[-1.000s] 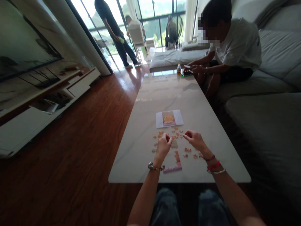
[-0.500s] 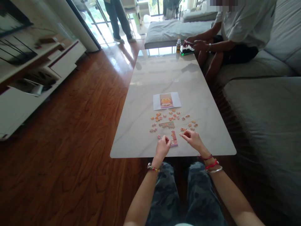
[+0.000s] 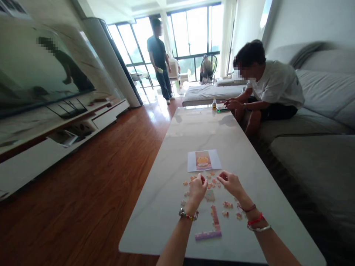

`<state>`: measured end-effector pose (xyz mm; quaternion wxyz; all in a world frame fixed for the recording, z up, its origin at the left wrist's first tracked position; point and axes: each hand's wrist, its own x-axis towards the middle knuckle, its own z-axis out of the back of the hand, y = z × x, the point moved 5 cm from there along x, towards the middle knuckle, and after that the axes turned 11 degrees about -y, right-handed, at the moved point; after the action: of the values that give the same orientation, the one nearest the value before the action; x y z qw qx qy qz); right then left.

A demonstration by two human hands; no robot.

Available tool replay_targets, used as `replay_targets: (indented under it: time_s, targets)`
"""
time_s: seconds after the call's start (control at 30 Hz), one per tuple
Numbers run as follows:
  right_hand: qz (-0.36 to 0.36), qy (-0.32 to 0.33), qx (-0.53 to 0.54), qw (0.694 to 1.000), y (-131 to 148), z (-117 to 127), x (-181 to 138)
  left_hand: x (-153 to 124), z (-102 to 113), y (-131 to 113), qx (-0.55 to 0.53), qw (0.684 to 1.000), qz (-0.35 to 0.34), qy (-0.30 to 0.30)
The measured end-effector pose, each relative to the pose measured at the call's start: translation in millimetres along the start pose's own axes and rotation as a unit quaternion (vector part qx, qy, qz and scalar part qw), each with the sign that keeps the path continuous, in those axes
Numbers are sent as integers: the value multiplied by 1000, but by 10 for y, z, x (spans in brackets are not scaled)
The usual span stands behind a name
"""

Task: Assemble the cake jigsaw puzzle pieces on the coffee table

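My left hand and my right hand hover close together over loose orange and pink puzzle pieces on a pale marble table. Both hands have their fingers pinched; each seems to pinch a small piece, too small to make out. A joined L-shaped strip of puzzle border lies nearer to me, between my forearms. A reference picture sheet lies just beyond the pieces.
A seated person on the grey sofa leans over the table's far end by a small bottle and a phone. Another person stands near the windows. A low TV cabinet runs along the left over wooden floor.
The camera tilted down, then back up, so the room's far end shows again. My hands stayed together over the pieces, moving from the near border strip back toward the loose pieces.
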<state>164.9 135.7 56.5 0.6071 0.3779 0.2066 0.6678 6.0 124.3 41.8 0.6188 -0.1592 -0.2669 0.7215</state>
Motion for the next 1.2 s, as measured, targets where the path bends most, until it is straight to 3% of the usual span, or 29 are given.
replay_targets:
  time_s: [0.13, 0.4, 0.5, 0.6, 0.73, 0.83, 0.93, 1.03, 1.2]
  targets:
    - [20, -22, 0, 1000, 53, -20, 227, 194, 73, -85, -13, 999, -6, -28]
    - [10, -29, -12, 999, 80, 16, 255, 222, 130, -160, -46, 998, -17, -38]
    - [-2, -31, -20, 999, 66, 107, 54, -20, 185, -144, -46, 998, -17, -28]
    - [-27, -6, -28, 999, -32, 162, -350, -453, 174, -25, -57, 998, -10, -3]
    - [-70, 40, -29, 996, -203, 174, -992, -1094, 31, 227, -49, 995, 39, 82]
    - [-92, 49, -29, 994, -298, 162, -1273, -1398, -72, 303, -26, 991, 45, 126]
    - [-98, 39, -30, 994, -348, 167, -1308, -1548, -127, 247, 37, 992, 24, 121]
    - [-90, 39, -27, 995, -375, 165, -1210, -1658, -199, 106, 110, 990, -44, 71]
    - [-81, 56, -12, 995, -433, -40, -889, -1747, -548, 36, 176, 978, -101, 56]
